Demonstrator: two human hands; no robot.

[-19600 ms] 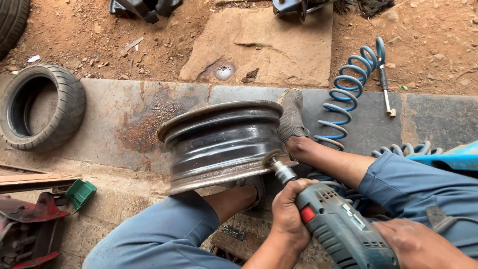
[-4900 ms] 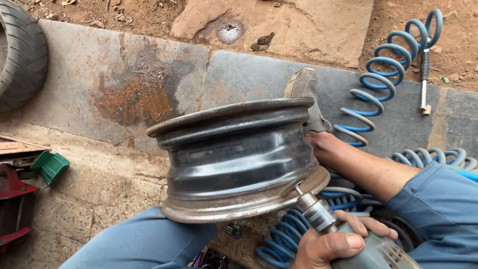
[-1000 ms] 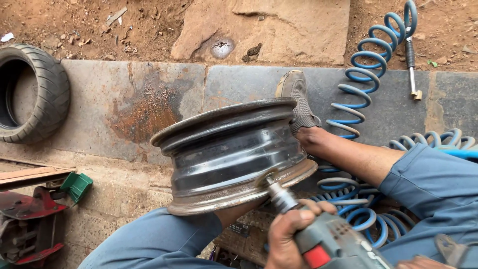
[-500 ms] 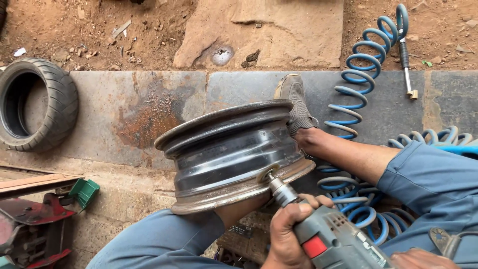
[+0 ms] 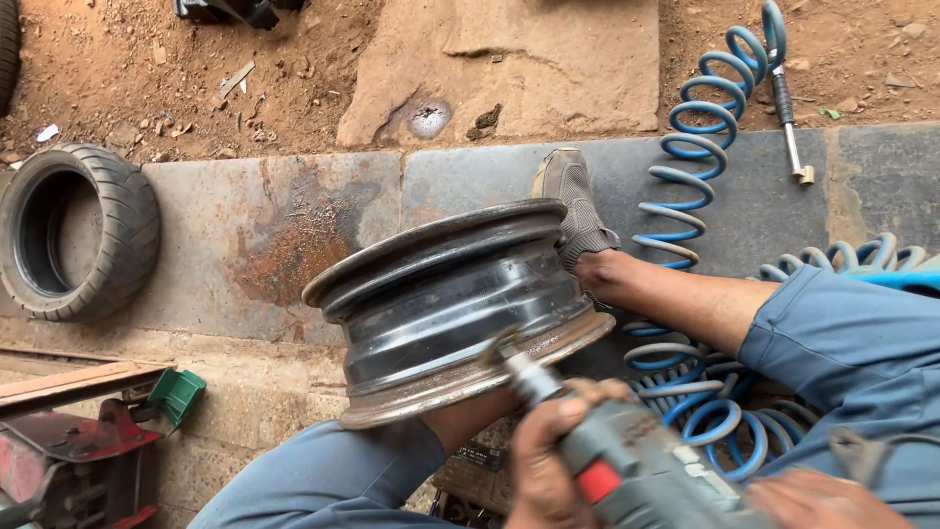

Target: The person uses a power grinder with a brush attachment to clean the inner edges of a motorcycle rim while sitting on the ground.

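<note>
A bare steel wheel rim (image 5: 450,304) lies tilted on its side across the person's lap, wedged between a blue-trousered knee (image 5: 333,480) below it and the outstretched leg (image 5: 685,304) behind it, whose grey shoe (image 5: 573,206) rests on the concrete slab (image 5: 264,235) just beyond the rim. The left hand (image 5: 543,460) is clenched around the front barrel of a grey-green power grinder (image 5: 636,480) with a red switch, and the tool's small tip (image 5: 509,358) touches the lower lip of the rim on the side nearest the camera; both hand and tool are blurred. The right hand (image 5: 822,500) shows only partly at the picture's bottom edge, at the rear of the grinder, and I cannot tell whether it grips the tool or merely rests by it. A blue coiled air hose (image 5: 700,147) runs behind the rim, past the shoe, to a metal air nozzle (image 5: 788,127) lying on the dirt. Well to the left of the rim, a small black tyre (image 5: 83,230) leans at the slab's end, and a green plastic piece (image 5: 176,392) sits below it beside red metal parts (image 5: 69,460).
</note>
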